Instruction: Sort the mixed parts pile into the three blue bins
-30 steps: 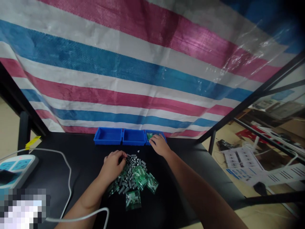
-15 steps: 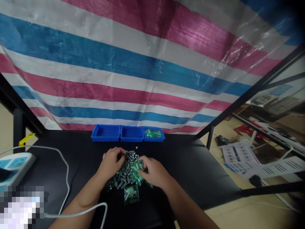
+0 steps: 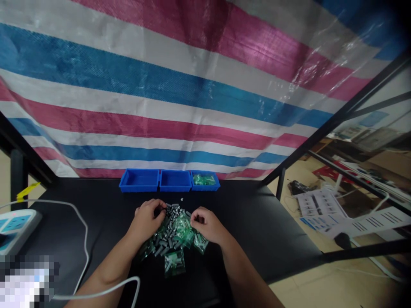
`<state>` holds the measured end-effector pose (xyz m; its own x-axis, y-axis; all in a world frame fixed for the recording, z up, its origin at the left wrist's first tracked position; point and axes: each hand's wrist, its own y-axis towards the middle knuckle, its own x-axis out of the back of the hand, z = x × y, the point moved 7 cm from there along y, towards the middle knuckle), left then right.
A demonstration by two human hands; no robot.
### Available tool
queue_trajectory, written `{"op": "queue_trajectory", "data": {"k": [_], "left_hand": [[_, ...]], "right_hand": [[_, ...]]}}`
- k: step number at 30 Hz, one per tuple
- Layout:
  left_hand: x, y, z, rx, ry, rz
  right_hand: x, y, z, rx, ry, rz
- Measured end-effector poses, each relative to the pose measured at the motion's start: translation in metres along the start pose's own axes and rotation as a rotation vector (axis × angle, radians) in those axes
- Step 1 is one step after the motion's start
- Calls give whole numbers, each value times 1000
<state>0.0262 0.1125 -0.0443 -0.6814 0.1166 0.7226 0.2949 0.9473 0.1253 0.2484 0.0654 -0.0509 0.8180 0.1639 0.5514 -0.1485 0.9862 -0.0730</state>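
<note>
A pile of small grey cylinders and green plastic packets lies on the black table. My left hand rests at the pile's upper left edge, thumb and fingers curled toward each other; whatever is between the fingertips is too small to make out. On the right side, my right hand has its fingers closed in a pinch beside the green packets, and its fingertips hide what they grip, if anything. Below that hand lies another packet. One clear green packet with pale pieces inside lies nearest to me.
Behind the pile stand three blue bins; the rightmost holds green packets. A small white bit lies before them. At left are a power strip and a white cable. A striped sheet hangs behind.
My right hand has lifted off the green packets to the pile's right edge, its fingers now drawn together. A packet beneath it shows more. My left hand has barely moved.
</note>
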Motion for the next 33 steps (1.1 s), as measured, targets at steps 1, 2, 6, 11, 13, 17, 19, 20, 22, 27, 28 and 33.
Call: {"op": "queue_trajectory", "data": {"k": [1,2,6,11,13,17,19,20,22,27,28,33], "left_hand": [[0,0,0,-6,-7,2],[-1,0,0,-12,-14,2],[-2,0,-1,-29,-40,8],[-2,1,-1,-46,-64,1],[-1,1,0,-46,-71,-4],[1,1,1,-51,-81,-23],[1,1,1,-51,-87,-33],[2,1,1,-51,-90,-34],[1,1,0,-48,-94,-26],[2,0,-2,-51,-98,-23],[3,0,-3,-54,-98,-29],[2,0,-3,-48,-88,-28]], "right_hand": [[2,0,1,-2,48,-10],[5,2,2,-13,118,-11],[38,25,-5,-56,341,-165],[99,76,-13,35,112,-491],[108,90,-15,-16,-122,-537],[97,94,4,51,-631,-587],[79,93,10,123,-735,-528],[71,94,10,144,-745,-487],[58,97,7,169,-737,-421],[49,106,4,175,-746,-329],[49,107,5,176,-747,-325],[53,108,5,135,-730,-341]]}}
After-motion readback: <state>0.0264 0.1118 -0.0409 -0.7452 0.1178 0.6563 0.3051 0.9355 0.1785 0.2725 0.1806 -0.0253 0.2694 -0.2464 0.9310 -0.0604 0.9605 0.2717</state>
